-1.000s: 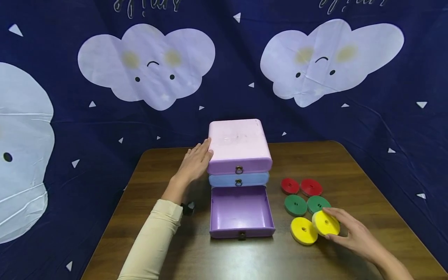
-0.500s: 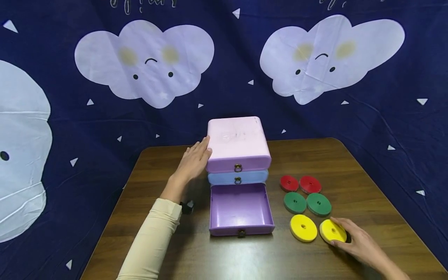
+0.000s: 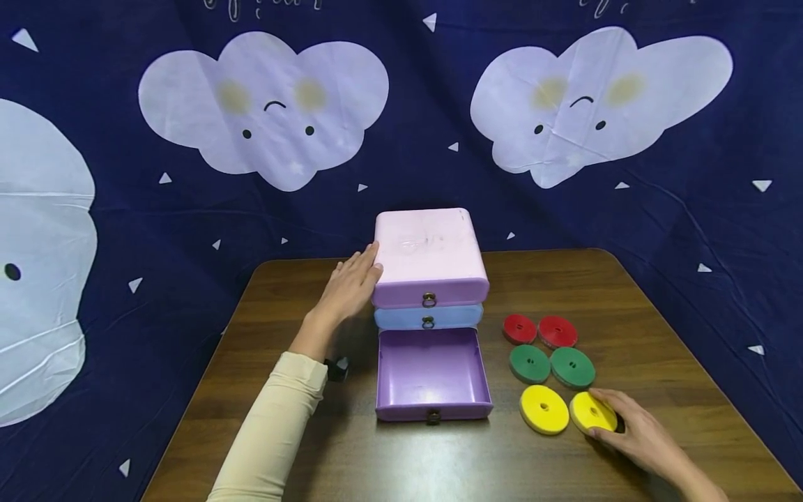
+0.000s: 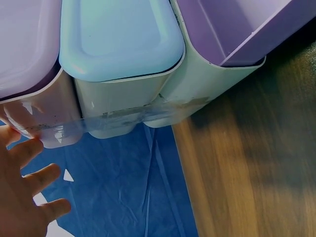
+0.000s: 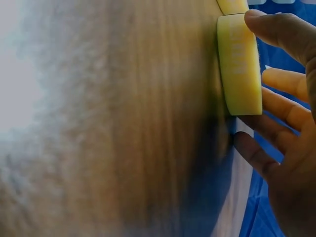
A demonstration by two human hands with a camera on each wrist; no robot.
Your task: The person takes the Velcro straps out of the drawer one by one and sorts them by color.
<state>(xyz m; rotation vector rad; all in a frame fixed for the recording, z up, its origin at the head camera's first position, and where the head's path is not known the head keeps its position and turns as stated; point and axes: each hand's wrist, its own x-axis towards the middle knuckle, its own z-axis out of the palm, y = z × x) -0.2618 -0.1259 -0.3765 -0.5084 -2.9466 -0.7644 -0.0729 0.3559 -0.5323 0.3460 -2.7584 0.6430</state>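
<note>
My left hand rests its fingers against the left side of a small drawer unit with a pink top. The top purple drawer and the blue drawer are closed. The bottom purple drawer is pulled out with nothing in it. On the right, my right hand holds a yellow tape roll by its edge, thumb at the near side and fingers at the far side. In the right wrist view, pale lettering runs along the roll's rim. A second yellow roll lies just left of it.
Behind the yellow rolls lie two green rolls and two red rolls, side by side in rows. A small black object shows beside my left wrist. A dark blue cloth with clouds hangs behind the wooden table.
My right hand first shifts the yellow roll right and down, off the green roll and apart from the other yellow one, then slightly back left. The left hand stays on the drawer unit.
</note>
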